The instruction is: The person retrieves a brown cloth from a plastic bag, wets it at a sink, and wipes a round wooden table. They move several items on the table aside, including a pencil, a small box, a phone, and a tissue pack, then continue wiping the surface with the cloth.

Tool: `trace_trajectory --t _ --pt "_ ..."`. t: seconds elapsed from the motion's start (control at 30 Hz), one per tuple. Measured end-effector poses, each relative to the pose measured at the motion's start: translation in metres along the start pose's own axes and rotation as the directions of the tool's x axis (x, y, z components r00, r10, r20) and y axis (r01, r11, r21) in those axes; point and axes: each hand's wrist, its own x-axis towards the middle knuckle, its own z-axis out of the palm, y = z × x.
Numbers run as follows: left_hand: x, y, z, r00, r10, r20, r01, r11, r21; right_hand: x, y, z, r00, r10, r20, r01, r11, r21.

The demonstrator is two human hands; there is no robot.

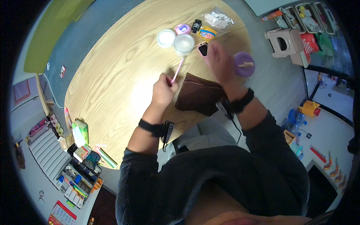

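Note:
My left hand [164, 91] grips a thin pink stick [178, 69] whose far end points towards a round clear tub [184, 44]. My right hand [220, 63] is blurred and hangs over a pink object with a black patch [203, 49]; whether it holds anything is unclear. Below both hands lies a folded dark-brown piece [198, 94], leather or cloth, at the table's near edge. To the right of my right hand, a purple disc [244, 64] bears a small beige piece [246, 65]. A round white lid or dish [166, 38] stands beside the tub.
Farther back on the wooden table [112, 73] are a pink-purple case [182, 28], a small black bottle [196, 26], a yellow container [207, 33] and a clear plastic bag [219, 20]. A tissue pack [80, 133] stands at the left rim. A pinkish stool [284, 42] is off to the right.

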Motion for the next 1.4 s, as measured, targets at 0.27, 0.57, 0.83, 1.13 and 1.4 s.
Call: trace_trajectory --t 0.27,0.57,0.83,1.13,1.4 --pt "-0.067 -0.043 -0.040 0.992 -0.124 0.015 0.111 0.822 -0.559 0.135 0.023 0.067 0.776 0.340 0.531 -0.304 0.940 -0.157" --pt "-0.084 -0.041 -0.049 0.996 -0.063 -0.066 -0.010 0.644 -0.765 0.144 0.020 0.084 0.665 0.342 0.664 -0.095 0.920 -0.379" --pt "-0.070 0.015 -0.073 0.953 0.068 -0.294 -0.284 0.527 -0.801 0.118 -0.053 0.007 0.732 0.149 0.665 -0.480 0.805 0.349" --pt "-0.083 0.043 -0.086 0.903 0.156 -0.400 -0.411 0.583 -0.701 0.036 -0.098 -0.030 0.726 -0.036 0.687 -0.624 0.386 0.679" --pt "-0.095 0.038 -0.077 0.934 0.088 -0.347 -0.325 0.615 -0.718 0.019 -0.093 -0.037 0.722 -0.062 0.689 -0.595 0.452 0.665"
